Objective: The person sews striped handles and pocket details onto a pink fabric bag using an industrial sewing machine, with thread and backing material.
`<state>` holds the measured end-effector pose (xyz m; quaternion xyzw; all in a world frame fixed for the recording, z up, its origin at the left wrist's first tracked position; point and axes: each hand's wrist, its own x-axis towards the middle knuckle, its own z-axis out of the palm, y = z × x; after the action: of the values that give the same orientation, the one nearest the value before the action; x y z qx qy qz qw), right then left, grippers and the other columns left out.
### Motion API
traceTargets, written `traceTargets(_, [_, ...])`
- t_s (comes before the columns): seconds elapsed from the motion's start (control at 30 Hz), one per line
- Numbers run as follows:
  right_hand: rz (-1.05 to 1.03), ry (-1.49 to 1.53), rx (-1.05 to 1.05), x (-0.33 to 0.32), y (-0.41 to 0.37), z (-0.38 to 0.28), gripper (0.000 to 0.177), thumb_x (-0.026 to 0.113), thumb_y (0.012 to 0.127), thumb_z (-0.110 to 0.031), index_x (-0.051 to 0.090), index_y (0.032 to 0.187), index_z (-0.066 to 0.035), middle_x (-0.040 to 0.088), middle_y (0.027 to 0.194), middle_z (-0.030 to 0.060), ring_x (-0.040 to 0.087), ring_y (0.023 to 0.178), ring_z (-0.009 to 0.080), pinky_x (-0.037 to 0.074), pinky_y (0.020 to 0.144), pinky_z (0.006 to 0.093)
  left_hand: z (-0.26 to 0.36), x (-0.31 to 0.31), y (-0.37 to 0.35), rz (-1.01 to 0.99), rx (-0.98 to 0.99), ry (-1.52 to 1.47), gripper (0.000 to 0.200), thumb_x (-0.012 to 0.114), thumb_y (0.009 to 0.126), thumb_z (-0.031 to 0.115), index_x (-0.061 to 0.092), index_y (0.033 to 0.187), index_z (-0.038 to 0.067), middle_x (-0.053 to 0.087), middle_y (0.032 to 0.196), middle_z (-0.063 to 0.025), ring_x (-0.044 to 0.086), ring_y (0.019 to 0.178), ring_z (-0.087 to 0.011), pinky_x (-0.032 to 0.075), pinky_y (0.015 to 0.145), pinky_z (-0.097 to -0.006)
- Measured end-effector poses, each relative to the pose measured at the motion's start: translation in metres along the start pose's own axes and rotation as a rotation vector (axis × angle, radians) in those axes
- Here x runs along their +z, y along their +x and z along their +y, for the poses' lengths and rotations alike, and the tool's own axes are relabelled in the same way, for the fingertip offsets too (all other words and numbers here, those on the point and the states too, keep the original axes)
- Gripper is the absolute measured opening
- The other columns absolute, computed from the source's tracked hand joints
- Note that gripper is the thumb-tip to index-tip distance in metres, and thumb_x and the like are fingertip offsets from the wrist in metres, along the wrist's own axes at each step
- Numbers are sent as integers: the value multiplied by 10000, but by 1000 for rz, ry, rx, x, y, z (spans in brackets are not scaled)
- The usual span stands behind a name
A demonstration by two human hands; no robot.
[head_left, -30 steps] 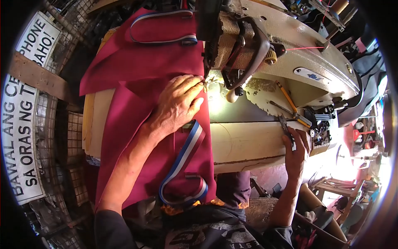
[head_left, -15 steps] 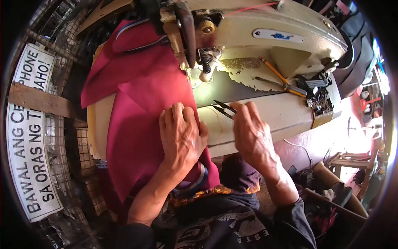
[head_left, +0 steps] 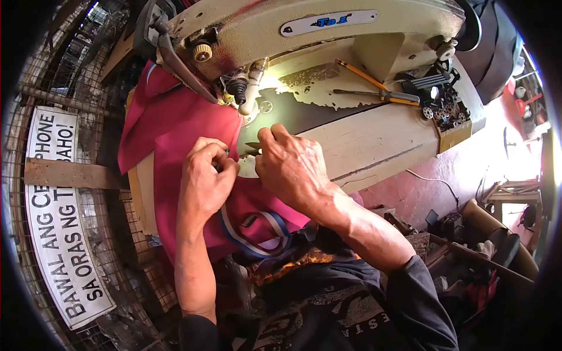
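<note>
Magenta fabric [head_left: 170, 169] lies over the machine bed and hangs down toward my lap. My left hand [head_left: 205, 178] is closed in a pinch at the fabric's right edge, with the fingertips curled over it. My right hand [head_left: 295, 169] is wrapped around dark thread snips [head_left: 252, 148], whose blades point left toward the pinched edge. Most of the snips' body is hidden in the palm. Just beyond both hands is the sewing machine [head_left: 234, 29], its presser area lit by a lamp. A blue and white striped ribbon [head_left: 284, 231] loops below my hands on the fabric.
On the machine bed lie a screwdriver [head_left: 404, 98] and an orange-handled tool [head_left: 357, 71]. A tray of bobbins [head_left: 448, 111] sits at the right end. Wire mesh with a lettered sign [head_left: 64, 222] stands at left. Boxes of clutter [head_left: 468, 263] are at lower right.
My left hand has gone from lying on the fabric to pinching its edge. My right hand has brought the snips left, close to it. The view has shifted, and more striped ribbon shows.
</note>
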<state>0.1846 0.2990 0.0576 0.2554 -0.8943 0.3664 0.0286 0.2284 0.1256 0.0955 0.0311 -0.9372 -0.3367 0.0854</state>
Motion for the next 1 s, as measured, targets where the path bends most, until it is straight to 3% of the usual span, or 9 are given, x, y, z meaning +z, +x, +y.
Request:
traceTargets(0.2, [4,68,2,15,10,-1,217,667,860,-189,580,971,-24,647,938,206,693,774,428,557,685,538,-2,-18,14,-112,-19,-19,91,647,800,25,633,820,-63,677,1020,-132,633,768,-184,523,699,-323])
traceTargets(0.4, [-135,58,16,21,10,2,198,680,873,-214,585,950,-59,649,885,168,690,772,406,552,678,536,-1,-17,12,-138,-27,-23,100,652,804,38,628,815,-59,678,1032,-137,645,771,-198,528,697,-336])
traceTargets(0.57, [-277,65,-8,-41,-56,20,247,716,886,-259,582,1011,-93,636,922,133,677,806,402,543,681,504,-1,-9,8,-143,3,-31,90,658,806,16,586,820,-36,622,915,-150,617,724,-252,507,670,-376])
traceTargets(0.6, [-302,21,-27,-50,-67,33,321,689,907,-308,542,1093,-91,615,991,134,695,803,404,560,675,529,-3,-7,7,-140,33,-11,98,659,807,17,574,816,-31,606,891,-150,610,720,-267,503,669,-385])
traceTargets(0.67, [-241,60,-22,-78,-81,49,307,746,885,-247,594,1091,-77,621,982,143,692,836,381,563,708,488,-7,-2,3,-112,128,44,159,690,833,42,544,798,-12,559,837,-153,588,722,-330,493,673,-424])
traceTargets(0.73, [-118,142,83,-98,-82,53,305,777,868,-170,650,1119,-55,644,949,143,683,799,333,557,704,435,3,5,-8,-136,134,87,210,733,872,84,559,807,-14,608,994,-135,609,785,-264,503,721,-374])
traceTargets(0.8, [-37,160,318,-108,-73,52,332,780,867,-104,674,1174,-35,658,916,139,660,771,279,542,699,387,5,10,-16,-76,286,215,303,749,920,225,533,875,18,561,933,-135,589,866,-348,485,814,-435])
traceTargets(0.87, [49,-23,159,-109,-63,67,285,730,906,-62,656,1178,-20,636,889,134,653,760,256,528,698,370,3,0,-10,-171,177,136,253,670,978,207,529,901,12,560,917,-150,595,888,-364,483,816,-456])
traceTargets(1.0, [79,-156,-20,-89,-21,64,245,713,925,-79,587,1126,-20,627,924,156,656,791,358,522,696,442,-35,-20,49,35,273,261,210,539,1022,140,627,1103,-32,642,1090,-205,617,1012,-410,508,907,-474])
